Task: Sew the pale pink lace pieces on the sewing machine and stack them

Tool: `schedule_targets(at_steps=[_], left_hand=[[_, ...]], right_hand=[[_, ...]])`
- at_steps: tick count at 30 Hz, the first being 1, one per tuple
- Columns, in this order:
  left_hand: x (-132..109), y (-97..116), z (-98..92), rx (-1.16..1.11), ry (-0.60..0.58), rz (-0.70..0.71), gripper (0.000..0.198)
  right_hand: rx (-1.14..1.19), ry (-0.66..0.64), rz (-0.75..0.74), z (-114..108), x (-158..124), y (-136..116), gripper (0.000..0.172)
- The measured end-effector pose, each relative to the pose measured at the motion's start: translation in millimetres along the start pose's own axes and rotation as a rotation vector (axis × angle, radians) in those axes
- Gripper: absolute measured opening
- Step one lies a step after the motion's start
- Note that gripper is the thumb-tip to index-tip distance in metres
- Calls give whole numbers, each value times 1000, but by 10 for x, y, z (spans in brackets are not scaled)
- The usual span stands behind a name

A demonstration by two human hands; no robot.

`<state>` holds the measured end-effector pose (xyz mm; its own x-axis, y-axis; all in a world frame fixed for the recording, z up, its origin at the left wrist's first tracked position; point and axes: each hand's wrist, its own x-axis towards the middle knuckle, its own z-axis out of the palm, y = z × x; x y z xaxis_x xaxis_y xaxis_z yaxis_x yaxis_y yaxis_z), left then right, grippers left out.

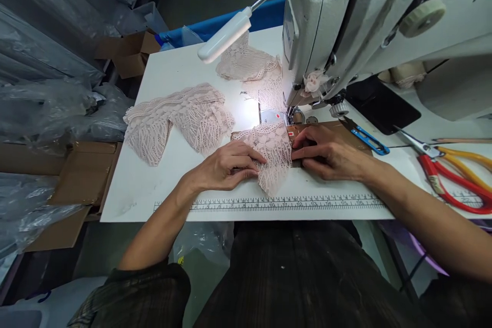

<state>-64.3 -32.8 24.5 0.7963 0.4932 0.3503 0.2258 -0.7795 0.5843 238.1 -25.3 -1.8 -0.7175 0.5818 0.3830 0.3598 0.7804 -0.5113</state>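
Note:
A pale pink lace piece lies on the sewing machine bed, its top edge just in front of the presser foot. My left hand rests at its left side, thumb and fingers closed on the lace. At the right edge my right hand has its fingers bent together, the tips pinching the lace border. More lace lies behind the needle area, running back to a gathered lace bundle. The sewing machine stands above, its lower needle area partly hidden.
Another lace piece lies left on the white table. A lit lamp hangs over it. Right are blue thread snips, red-handled scissors, yellow-handled scissors and a black phone-like slab. A printed ruler lines the front edge.

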Motion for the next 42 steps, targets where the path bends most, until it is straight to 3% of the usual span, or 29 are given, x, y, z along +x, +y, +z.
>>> schedule_targets(at_steps=[5, 12, 20, 27, 34, 42], left_hand=[[0, 44, -20, 31, 12, -37, 13], [24, 58, 28, 220, 131, 79, 19], [34, 119, 99, 224, 31, 76, 20], [15, 59, 118, 231, 78, 94, 19], [-1, 86, 142, 196, 88, 19, 20], [5, 61, 159, 176, 101, 77, 17]], right_hand=[[43, 6, 11, -39, 9, 1, 33], [-43, 82, 221, -37, -10, 69, 42], [-298, -16, 190, 83, 70, -13, 43], [-131, 69, 241, -28, -28, 39, 44], [-83, -16, 127, -35, -49, 51, 38], [-77, 8, 88, -22, -60, 0, 38]])
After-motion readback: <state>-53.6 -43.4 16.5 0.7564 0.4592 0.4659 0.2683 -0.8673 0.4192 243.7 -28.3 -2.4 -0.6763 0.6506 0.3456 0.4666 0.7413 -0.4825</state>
